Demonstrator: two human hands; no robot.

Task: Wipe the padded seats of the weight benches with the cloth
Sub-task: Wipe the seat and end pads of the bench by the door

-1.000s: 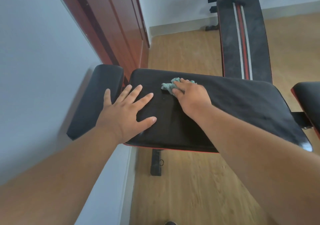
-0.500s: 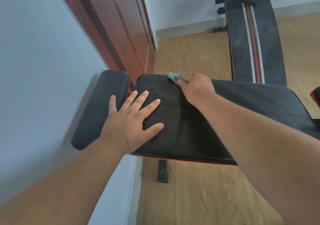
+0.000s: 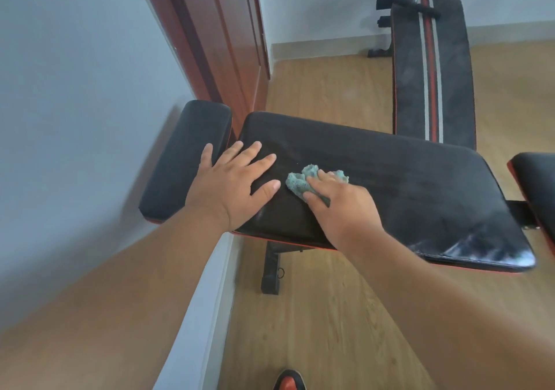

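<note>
- Two black padded bench sections sit end to end beside the pale wall: the long black vinyl seat pad with red edging [image 3: 405,191] and, just left of it, the shorter black vinyl end pad [image 3: 186,161]. Pale streaks show at the long pad's right end near [image 3: 480,245]; a stroke that stops short of that end would likely leave it unwiped.
- One more bench, the long black padded board with a red-and-white centre stripe [image 3: 432,68], stands well apart near the far wall and looks dusty grey; the risk is that it gets skipped.
- Left hand [image 3: 234,185] lies flat with fingers spread across the gap between the two pads, bracing the bench. If the palm stays put, the patch beneath it may never meet the cloth.
- Right hand [image 3: 342,206] presses down on the seat pad, fingers close together and bent over the cloth, thumb along its near side.
- Crumpled teal cloth [image 3: 300,182], the task's tool, rests on the long pad just right of the left hand's fingertips, bunched into a small wad. Bunched so tightly, it covers little surface per pass and could slip out from under the fingers on a fast sweep.
- Red-and-black shoe toe [image 3: 289,382] shows on the wooden floor below, near the bench's black metal foot [image 3: 270,275]; a step forward could catch it.
</note>
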